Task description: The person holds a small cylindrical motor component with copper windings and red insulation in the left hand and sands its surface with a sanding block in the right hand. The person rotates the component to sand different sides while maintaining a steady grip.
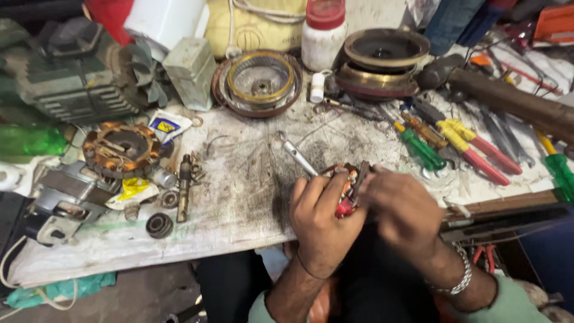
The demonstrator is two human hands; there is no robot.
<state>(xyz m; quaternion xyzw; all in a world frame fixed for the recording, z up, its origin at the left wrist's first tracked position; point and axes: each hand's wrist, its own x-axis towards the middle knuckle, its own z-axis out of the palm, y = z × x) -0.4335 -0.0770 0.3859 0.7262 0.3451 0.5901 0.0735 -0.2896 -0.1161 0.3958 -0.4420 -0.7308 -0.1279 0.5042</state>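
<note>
- A small red and copper part point(345, 197) is held over the near edge of the desk point(239, 197), between both hands.
- The left hand point(323, 224) is curled round the part from the left, its grip pinching the part with fingers folded over the top.
- The right hand point(403, 212) is closed against the part from the right; a dark thin tool point(360, 181) is pinched in its grip, and a metal bracelet point(461, 276) is worn on its wrist.
- A silver rod point(296, 154) is seen sticking out up and left from behind the left hand.
- Further left on the desk, a black ring point(159, 225), a dark shaft point(183, 187) and a copper-wound coil point(121, 149) are laid out.
- To the right, green, yellow and red-handled screwdrivers point(454, 146) are spread near one another.
- At the back, a round metal housing point(258, 82), a white bottle with a red cap point(323, 33) and stacked round shells point(382, 63) are set.
</note>
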